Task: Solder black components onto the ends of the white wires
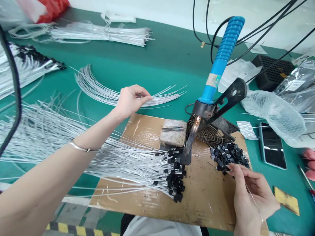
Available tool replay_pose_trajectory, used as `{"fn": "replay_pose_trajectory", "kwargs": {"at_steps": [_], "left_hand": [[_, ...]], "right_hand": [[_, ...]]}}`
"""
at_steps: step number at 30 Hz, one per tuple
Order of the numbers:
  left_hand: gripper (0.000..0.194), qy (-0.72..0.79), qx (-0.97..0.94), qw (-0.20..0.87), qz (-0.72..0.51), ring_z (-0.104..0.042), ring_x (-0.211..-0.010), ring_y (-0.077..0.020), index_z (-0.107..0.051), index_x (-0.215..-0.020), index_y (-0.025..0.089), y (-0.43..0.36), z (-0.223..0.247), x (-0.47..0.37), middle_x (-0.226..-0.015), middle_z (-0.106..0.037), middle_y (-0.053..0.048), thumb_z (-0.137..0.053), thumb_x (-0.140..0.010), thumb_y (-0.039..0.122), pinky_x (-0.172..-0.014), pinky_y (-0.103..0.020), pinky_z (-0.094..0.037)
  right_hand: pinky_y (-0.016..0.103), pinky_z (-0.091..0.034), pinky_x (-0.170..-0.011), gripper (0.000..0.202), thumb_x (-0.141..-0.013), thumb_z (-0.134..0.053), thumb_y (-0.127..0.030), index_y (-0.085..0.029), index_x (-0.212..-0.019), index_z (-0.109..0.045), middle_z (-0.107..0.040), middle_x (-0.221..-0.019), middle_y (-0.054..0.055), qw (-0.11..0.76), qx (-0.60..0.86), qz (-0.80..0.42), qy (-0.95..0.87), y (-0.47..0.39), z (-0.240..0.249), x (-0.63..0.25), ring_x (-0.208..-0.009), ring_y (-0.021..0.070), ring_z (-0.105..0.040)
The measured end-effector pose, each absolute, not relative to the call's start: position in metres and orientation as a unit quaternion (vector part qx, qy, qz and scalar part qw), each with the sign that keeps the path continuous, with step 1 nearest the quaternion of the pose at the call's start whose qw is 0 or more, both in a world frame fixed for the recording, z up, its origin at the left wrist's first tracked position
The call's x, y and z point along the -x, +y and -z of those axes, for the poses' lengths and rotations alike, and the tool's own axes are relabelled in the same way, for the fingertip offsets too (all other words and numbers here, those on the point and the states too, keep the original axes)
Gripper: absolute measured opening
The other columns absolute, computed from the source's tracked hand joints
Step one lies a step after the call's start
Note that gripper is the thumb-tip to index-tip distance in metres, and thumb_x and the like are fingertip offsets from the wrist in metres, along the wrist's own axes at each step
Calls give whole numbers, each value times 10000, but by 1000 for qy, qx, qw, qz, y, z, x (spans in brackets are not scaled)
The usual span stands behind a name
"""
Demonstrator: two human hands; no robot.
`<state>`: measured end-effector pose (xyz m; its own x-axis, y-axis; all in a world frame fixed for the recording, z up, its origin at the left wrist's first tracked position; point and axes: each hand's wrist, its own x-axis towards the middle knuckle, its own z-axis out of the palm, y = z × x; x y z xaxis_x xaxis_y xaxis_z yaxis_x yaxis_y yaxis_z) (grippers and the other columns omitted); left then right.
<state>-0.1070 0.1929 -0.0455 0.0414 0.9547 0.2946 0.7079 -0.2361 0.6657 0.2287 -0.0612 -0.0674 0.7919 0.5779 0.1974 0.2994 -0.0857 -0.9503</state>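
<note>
My left hand [134, 98] reaches to a loose bundle of thin white wires [98, 88] on the green table, thumb and fingers pinched together at its right part. My right hand [253, 193] is at the near edge of a pile of small black connectors [228, 155], fingertips touching it; whether they grip one is unclear. A thin strand of solder wire [254, 201] runs through this hand. Between the hands a blue-handled soldering iron [221, 60] is clamped tip down. Under its tip lie white wires with black connectors [176, 183] on their ends.
Cardboard [201, 196] covers the near table. On it sit a pale block [173, 134] and a coiled metal holder [209, 132]. A phone [272, 146], a yellow sponge [286, 200] and plastic bags [275, 114] lie right. Tied wires [103, 32] lie behind; black cables hang above.
</note>
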Motion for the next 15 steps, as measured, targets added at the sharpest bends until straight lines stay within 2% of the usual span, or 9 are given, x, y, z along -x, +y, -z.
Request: {"fn": "replay_pose_trajectory", "kwargs": {"at_steps": [3, 6, 11, 13, 15], "left_hand": [[146, 582, -680, 200, -397, -729, -859, -218, -800, -819, 196, 182, 31, 113, -938, -832, -70, -792, -821, 342, -845, -373, -595], [164, 568, -668, 228, -423, -698, -759, -183, -780, -813, 184, 171, 17, 112, -810, -807, -48, -784, -811, 348, -754, -347, -590], [115, 538, -666, 248, -453, -552, -555, -126, -721, -767, 211, 148, -7, 106, -630, -697, -5, -725, -820, 313, -562, -294, -486], [118, 529, -675, 242, -455, -512, -535, -119, -740, -744, 219, 132, -23, 110, -615, -684, -2, -752, -808, 318, -521, -283, -427], [126, 517, -700, 245, -428, -524, -531, -124, -780, -706, 227, 113, -42, 118, -599, -684, -6, -803, -782, 325, -494, -273, -398]], "right_hand": [[270, -599, -760, 428, -757, -951, -557, -191, -775, -730, -806, -877, 72, 604, 732, -117, -293, -61, 67, -227, -758, 167, -753], [270, -602, -772, 441, -739, -960, -562, -187, -776, -731, -810, -884, 73, 607, 731, -121, -287, -61, 68, -227, -756, 165, -756], [273, -611, -752, 454, -739, -961, -560, -176, -785, -723, -805, -869, 70, 617, 722, -119, -289, -62, 68, -229, -718, 158, -752], [290, -613, -718, 451, -776, -938, -564, -184, -862, -710, -791, -830, 41, 629, 710, -122, -292, -63, 67, -232, -664, 155, -735], [291, -592, -661, 415, -873, -856, -580, -202, -931, -695, -755, -780, 2, 634, 700, -126, -303, -65, 65, -235, -605, 143, -690]]}}
